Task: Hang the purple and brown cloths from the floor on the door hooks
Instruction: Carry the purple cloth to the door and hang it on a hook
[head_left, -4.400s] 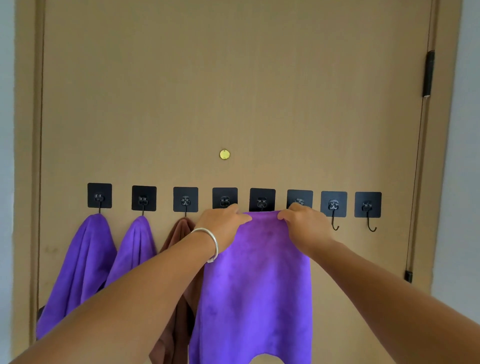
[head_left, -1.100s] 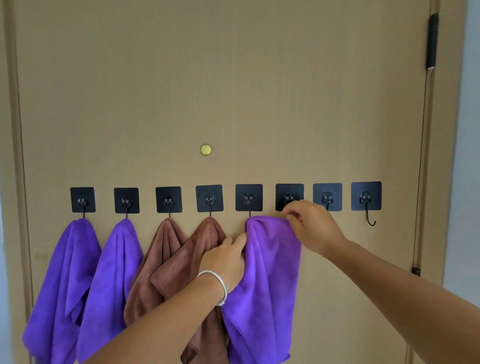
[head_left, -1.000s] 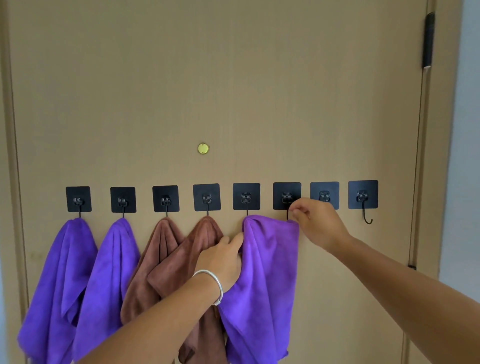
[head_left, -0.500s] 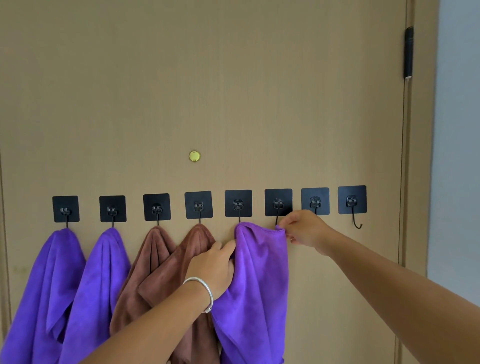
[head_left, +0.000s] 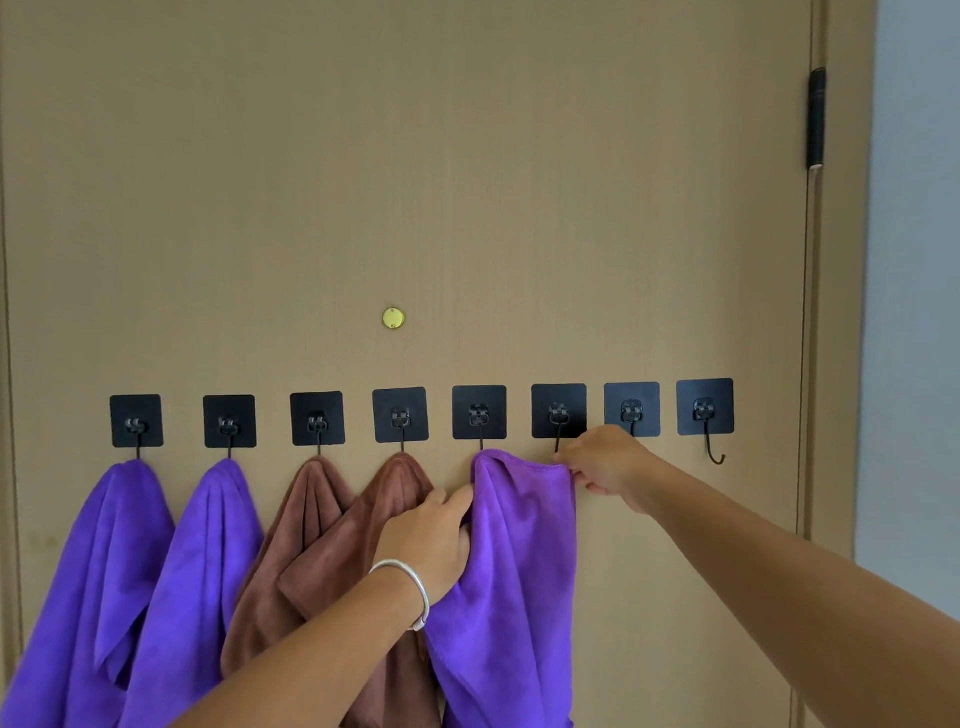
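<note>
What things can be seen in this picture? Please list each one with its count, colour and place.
door: one, tan, fills the view
hooks: eight, black square pads, in a row across the door
purple cloths: three, on the first, second and fifth hooks from the left
brown cloths: two, on the third and fourth hooks
round disc: one, gold, above the row
hinge: one, black, upper right door edge
bracelet: one, silver, left wrist
left hand: grips the fifth cloth
right hand: pinches its top corner

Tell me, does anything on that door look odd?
Only the third purple cloth: it hangs from the fifth hook with its top edge stretched sideways, right hand pinching the corner, left hand gripping its side.
</note>
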